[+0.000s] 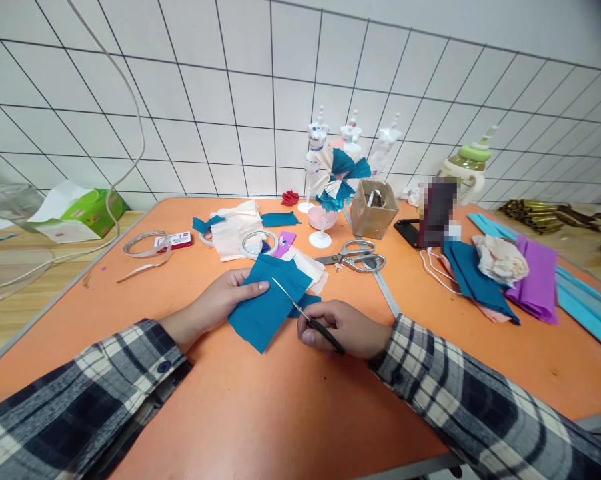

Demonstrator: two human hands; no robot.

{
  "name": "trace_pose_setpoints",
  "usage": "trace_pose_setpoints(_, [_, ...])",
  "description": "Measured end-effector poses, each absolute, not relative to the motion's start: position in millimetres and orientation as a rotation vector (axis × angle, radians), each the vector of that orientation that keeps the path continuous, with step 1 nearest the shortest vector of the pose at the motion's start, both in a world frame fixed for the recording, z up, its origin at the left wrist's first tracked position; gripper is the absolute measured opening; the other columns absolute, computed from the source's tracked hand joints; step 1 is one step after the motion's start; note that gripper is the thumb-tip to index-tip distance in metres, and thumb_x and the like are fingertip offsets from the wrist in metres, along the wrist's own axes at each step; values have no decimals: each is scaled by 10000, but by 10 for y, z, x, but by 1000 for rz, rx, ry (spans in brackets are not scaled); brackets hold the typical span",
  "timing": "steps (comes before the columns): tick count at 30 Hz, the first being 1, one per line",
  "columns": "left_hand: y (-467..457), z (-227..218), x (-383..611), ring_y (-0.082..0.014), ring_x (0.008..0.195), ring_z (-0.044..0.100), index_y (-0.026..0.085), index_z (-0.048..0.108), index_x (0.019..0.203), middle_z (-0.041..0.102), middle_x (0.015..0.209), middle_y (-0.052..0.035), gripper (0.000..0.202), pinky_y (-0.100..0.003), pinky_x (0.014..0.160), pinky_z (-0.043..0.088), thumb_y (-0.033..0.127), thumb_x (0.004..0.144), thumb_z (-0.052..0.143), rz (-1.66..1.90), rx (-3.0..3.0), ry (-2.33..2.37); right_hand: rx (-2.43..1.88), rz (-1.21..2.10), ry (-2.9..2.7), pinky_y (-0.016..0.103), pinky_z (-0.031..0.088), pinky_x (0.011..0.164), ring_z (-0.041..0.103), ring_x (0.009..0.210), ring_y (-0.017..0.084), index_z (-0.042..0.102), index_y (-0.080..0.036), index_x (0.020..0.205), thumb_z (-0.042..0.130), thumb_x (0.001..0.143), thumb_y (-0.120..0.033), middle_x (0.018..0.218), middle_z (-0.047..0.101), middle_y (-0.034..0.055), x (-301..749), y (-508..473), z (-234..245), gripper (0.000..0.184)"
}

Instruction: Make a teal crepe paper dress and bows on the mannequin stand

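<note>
Pinched between the thumb and fingers of my left hand point(226, 297) is a piece of blue crepe paper point(265, 313), held above the table. My right hand point(347, 328) grips small black-handled scissors point(325, 333), whose blade lies across the paper's right part and points up and left. Whether the blades are apart I cannot tell. A smaller blue scrap point(306, 303) shows behind the scissors. Just beyond the hands are a cream paper piece point(307, 267), a roll of clear tape point(259, 244) and large metal scissors point(357, 257) lying on the table.
The orange table point(280, 413) carries a mini dress form point(337, 180) in blue and cream paper. A cardboard box point(374, 210), a phone point(437, 213) on a stand and a bottle point(467, 167) stand farther back. Folded purple paper point(534, 277) lies right; a tape roll point(147, 245) lies left.
</note>
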State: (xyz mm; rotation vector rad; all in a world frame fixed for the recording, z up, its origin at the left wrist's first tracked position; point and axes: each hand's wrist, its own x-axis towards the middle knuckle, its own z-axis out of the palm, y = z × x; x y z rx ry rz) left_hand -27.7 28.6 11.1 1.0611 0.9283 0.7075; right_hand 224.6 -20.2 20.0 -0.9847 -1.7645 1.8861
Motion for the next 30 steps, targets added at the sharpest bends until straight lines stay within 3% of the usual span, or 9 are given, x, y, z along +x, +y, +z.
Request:
trace_pose_setpoints(14, [302, 97, -284, -220, 745, 739, 152, 748, 929, 797, 883, -85, 332, -280, 686, 603, 377, 703, 838, 720, 1057, 885, -1019, 1851, -1790, 205, 256, 457, 351, 469, 61, 556, -176, 761, 779, 735, -426, 515, 410, -89, 2250, -199, 185, 336])
trace_pose_setpoints(24, [297, 67, -297, -215, 730, 736, 153, 749, 880, 797, 856, -77, 269, -283, 682, 598, 366, 732, 820, 702, 1126, 876, -995, 1937, -1774, 201, 321, 485, 409, 518, 74, 560, -174, 782, 804, 700, -452, 569, 459, -76, 2260, -216, 225, 379])
trace_pose_setpoints(30, [288, 77, -306, -239, 757, 741, 157, 752, 919, 799, 902, -86, 316, -300, 692, 596, 389, 717, 826, 655, 1147, 919, -998, 1897, -1824, 210, 296, 493, 396, 526, 75, 547, -178, 776, 774, 731, -482, 571, 445, -73, 2267, -204, 212, 382])
